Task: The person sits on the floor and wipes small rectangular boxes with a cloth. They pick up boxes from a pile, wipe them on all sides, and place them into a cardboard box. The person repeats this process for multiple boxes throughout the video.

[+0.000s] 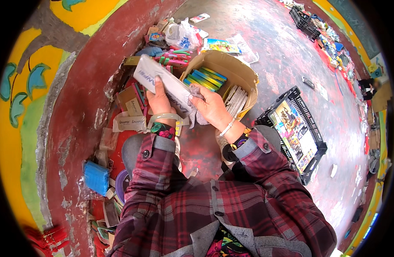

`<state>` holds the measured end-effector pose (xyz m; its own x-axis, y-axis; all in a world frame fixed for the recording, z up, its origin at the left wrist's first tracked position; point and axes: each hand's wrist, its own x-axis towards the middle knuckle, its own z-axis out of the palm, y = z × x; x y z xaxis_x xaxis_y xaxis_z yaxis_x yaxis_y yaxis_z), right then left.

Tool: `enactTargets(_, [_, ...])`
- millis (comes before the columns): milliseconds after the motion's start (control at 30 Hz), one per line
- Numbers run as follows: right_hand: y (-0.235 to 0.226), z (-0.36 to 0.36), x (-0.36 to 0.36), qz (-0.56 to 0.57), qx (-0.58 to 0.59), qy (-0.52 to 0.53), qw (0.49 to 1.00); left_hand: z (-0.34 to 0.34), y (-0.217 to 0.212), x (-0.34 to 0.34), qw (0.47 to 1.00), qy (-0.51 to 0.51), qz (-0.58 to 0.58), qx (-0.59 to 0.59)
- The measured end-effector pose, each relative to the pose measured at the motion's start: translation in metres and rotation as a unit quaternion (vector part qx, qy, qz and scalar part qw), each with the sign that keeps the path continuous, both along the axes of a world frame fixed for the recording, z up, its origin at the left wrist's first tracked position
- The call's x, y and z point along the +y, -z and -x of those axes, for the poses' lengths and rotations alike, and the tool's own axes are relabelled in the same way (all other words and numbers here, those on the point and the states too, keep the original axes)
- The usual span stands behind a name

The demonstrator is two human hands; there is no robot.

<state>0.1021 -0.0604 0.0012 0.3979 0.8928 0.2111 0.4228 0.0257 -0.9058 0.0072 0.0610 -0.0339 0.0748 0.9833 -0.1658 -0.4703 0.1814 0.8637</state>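
A long, flat white box [147, 75] with dark printing is held tilted in front of me. My left hand [159, 100] is closed round its near side, thumb lying on the printed face. My right hand [214, 105] pinches a crumpled grey cloth [200, 117] against the box's lower right end. Just beyond my hands stands an open cardboard carton [245, 73]. Inside it lie green, yellow and blue slim packs [206, 79] and a row of whitish flat pieces [236, 100]. The cloth and my fingers hide part of the white box's end.
Right of my knees, a black plastic crate [315, 147] holds a colourful printed sheet. Pink and green items [173, 58] and a white plastic bag [182, 34] lie beyond the carton. Along the red wall at left are a blue bundle [96, 177] and loose boxes.
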Motion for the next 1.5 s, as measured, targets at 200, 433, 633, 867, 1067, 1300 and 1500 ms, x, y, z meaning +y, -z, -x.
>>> enactTargets(200, [0.000,-0.024,0.006,0.013,0.087,-0.030,0.996,-0.011,-0.004,-0.019,0.979,0.126,-0.150,0.061])
enactTargets(433, [-0.008,-0.055,0.008,-0.096,0.237,0.113,0.960,-0.021,0.023,-0.044,0.895,0.238,-0.282,0.253])
enactTargets(633, [-0.002,-0.055,0.010,-0.131,0.239,0.118,0.955,-0.024,0.023,-0.053,0.923,0.230,-0.234,0.198])
enactTargets(867, [0.010,0.000,0.004,-0.006,0.015,-0.048,0.999,-0.006,0.022,0.003,0.995,0.100,0.018,0.001])
enactTargets(1067, [-0.004,0.007,-0.002,-0.023,0.036,-0.058,0.997,0.004,0.010,0.010,0.989,0.075,0.057,-0.115])
enactTargets(1300, [-0.021,-0.003,-0.011,-0.079,-0.316,0.052,0.944,-0.003,-0.007,-0.009,0.978,0.129,0.161,-0.020])
enactTargets(1500, [-0.019,0.011,-0.004,-0.176,-0.503,-0.025,0.846,0.002,-0.007,-0.015,0.920,0.273,0.102,-0.262])
